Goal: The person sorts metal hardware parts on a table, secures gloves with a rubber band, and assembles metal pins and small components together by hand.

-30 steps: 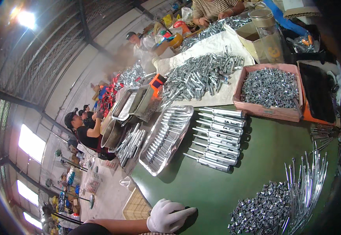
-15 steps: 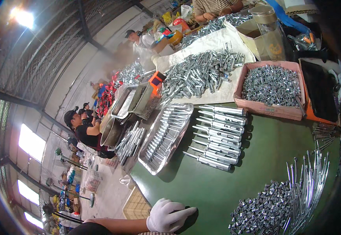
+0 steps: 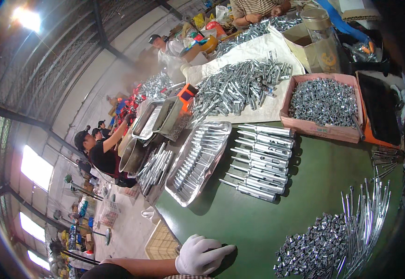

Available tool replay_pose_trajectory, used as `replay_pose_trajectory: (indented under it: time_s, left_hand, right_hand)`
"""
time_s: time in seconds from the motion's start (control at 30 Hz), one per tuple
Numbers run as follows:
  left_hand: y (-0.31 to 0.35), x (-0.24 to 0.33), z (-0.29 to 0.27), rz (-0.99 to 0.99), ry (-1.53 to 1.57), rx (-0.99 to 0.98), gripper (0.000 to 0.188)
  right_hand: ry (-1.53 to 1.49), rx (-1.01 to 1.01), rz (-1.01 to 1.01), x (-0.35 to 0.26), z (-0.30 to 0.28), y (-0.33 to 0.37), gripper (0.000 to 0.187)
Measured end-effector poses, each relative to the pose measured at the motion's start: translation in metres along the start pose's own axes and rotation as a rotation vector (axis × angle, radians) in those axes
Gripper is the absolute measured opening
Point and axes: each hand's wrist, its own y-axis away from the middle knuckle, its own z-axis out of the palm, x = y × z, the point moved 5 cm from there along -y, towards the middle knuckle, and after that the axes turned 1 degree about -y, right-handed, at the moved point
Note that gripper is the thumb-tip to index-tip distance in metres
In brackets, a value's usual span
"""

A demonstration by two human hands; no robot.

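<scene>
My left hand [image 3: 202,256], in a white glove, rests at the near left edge of the green table [image 3: 239,225]. One finger stretches to the right over the tabletop, and nothing shows in the hand. My right hand is out of the picture. Farther up the table lies a row of several shiny metal tubes [image 3: 263,162] with thin rods sticking out of their left ends. Left of them sits a silver tray [image 3: 184,200] holding several slim metal rods. At the near right are a heap of small metal caps [image 3: 309,246] and a bundle of long thin rods [image 3: 365,218].
A pink bin [image 3: 318,129] of small metal fittings stands at the back right. Behind the row, metal tubes [image 3: 239,88] are piled on a pale cloth. Metal pans [image 3: 132,158] line the left side. A co-worker [image 3: 102,151] is at the left; another [image 3: 258,11] works at the far end.
The co-worker at the left has raised an arm and stretched it towards the red pile. My left hand keeps its place on the table; the view has shifted slightly.
</scene>
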Motion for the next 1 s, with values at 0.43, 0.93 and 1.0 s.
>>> replay_pose_trajectory:
  time_s: [0.43,0.93,1.0]
  left_hand:
    - [-0.002,-0.002,-0.005,0.023,0.057,-0.059,0.042]
    - [0.0,-0.003,-0.013,0.003,0.107,0.027,0.031]
    - [0.004,-0.007,-0.012,-0.001,0.129,0.017,0.034]
  right_hand:
    - [-0.154,0.031,0.106,-0.025,0.008,-0.002,0.014]
    - [-0.215,0.083,0.118,-0.134,0.014,-0.01,0.013]
    - [-0.216,0.093,0.113,-0.153,0.016,-0.009,0.013]
